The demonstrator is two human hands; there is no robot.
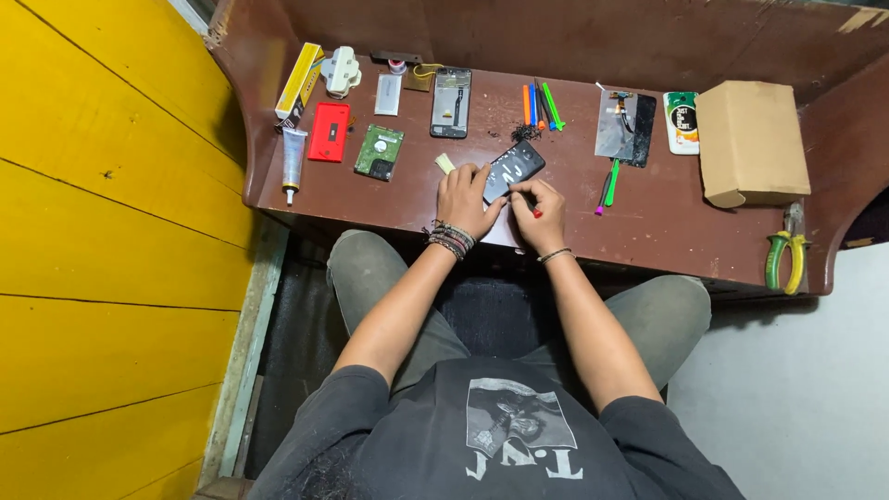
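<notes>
Phones (pixel 512 168): three. Pry sticks (pixel 540 105): four. Pliers (pixel 785 260): one. Cardboard box (pixel 752 141): one.
</notes>
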